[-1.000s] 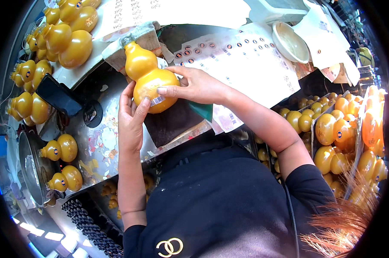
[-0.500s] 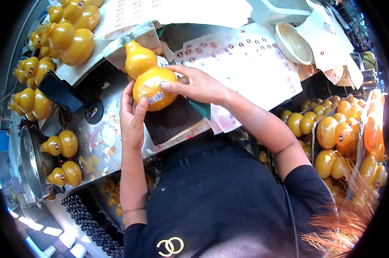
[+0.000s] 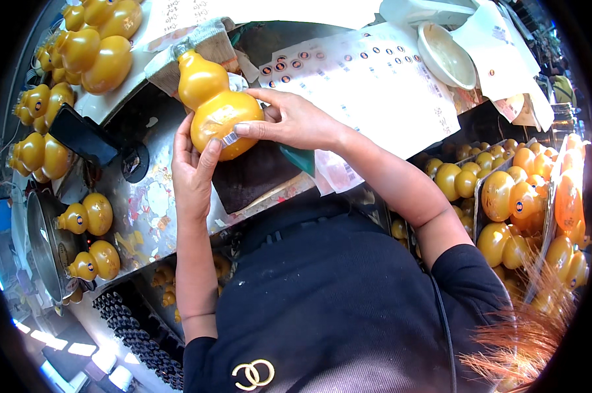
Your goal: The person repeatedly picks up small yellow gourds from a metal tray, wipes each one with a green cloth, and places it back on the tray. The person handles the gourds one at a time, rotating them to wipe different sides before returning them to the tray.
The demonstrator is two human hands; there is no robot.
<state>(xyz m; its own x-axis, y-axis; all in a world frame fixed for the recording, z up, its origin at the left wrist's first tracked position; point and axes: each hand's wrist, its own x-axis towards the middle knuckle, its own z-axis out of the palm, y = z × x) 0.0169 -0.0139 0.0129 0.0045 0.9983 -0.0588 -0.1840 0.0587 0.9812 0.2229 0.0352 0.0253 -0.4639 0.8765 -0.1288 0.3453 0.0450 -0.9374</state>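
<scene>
A glossy yellow gourd-shaped bottle lies tilted between my hands, its narrow neck pointing away from me over a folded cloth. My left hand cups the rounded bottom from the left, thumb on the near end. From the right, my right hand grips the same lobe, its thumb pressing beside a small white barcode sticker. Fingers on the underside are partly hidden. Under the bottle is a dark brown pad at the table's near edge.
Sheets of round and barcode stickers spread to the right, below a white bowl. A phone on a stand is at left. Similar gourd bottles stand left and fill crates at right. A round metal pan sits far left.
The view has shifted slightly, so most things sit a little further left. My right thumb now lies closer against the barcode sticker. Both hands keep hold of the bottle.
</scene>
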